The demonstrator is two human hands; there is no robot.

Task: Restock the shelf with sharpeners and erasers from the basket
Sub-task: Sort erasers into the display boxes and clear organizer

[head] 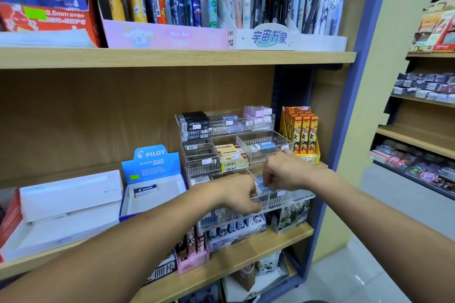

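Observation:
A clear acrylic tiered organizer stands on the middle shelf, its compartments holding erasers and small boxed items. Both my hands reach into its lowest front tier. My right hand has curled fingers that pinch small blue-and-white erasers in a front compartment. My left hand is just left of it, fingers curled down at the tray's front edge; what it holds is hidden. No basket is in view.
A blue Pilot eraser box with one eraser sits left of the organizer, beside white boxes. Orange boxes stand to the right. Pens fill the upper shelf. More packs lie under the organizer.

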